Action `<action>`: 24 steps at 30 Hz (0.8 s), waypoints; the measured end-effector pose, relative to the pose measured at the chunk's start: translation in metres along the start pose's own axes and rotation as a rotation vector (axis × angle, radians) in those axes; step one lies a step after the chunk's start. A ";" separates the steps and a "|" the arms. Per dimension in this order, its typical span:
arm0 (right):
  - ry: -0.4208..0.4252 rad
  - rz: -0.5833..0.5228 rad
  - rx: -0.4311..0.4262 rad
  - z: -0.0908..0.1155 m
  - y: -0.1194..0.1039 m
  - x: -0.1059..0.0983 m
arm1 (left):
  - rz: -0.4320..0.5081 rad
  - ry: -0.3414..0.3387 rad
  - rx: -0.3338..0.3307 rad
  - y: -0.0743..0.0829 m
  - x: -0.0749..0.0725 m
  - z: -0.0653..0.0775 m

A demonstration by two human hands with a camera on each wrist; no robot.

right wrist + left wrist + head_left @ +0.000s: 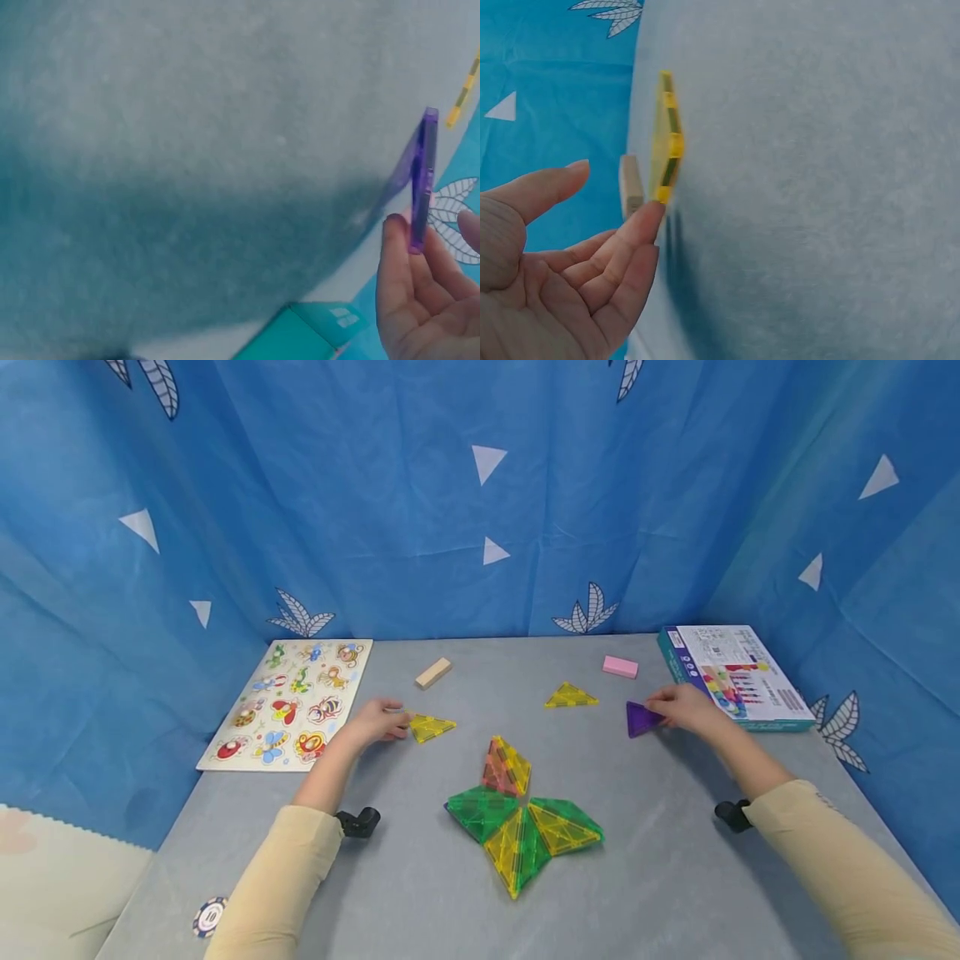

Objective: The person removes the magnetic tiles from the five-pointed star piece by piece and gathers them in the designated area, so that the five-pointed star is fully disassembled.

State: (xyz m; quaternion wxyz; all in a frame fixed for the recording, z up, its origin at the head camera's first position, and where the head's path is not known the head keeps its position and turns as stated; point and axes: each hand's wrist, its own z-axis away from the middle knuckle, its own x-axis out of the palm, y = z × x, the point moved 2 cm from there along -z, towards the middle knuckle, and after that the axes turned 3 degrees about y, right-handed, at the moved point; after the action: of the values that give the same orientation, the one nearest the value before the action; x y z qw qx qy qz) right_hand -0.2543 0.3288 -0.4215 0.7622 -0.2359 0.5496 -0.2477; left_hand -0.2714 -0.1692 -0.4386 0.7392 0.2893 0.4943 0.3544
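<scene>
Fingers extended, the left hand (380,722) touches a translucent yellow plastic triangle (432,727), centre-left of frame, the right hand (684,706) a translucent purple plastic triangle (639,720), centre-right; unpinched, either could skid under uneven pushing.

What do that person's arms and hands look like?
Beige sleeves stop before the wrists. A small black gadget sticks out by the left cuff, and another by the right. The left hand and right hand have no gloves.
</scene>
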 end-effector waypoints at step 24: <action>-0.418 0.002 -0.523 0.051 -0.085 0.085 | -0.801 -0.023 0.682 0.064 0.136 0.127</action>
State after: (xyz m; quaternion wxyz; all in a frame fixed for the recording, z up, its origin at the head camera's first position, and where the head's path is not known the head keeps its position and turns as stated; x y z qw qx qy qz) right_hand -0.1924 0.2144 -0.4146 0.7723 -0.4685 0.4267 -0.0436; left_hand -0.1324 -0.0318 -0.4161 0.6859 0.3058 0.6453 -0.1404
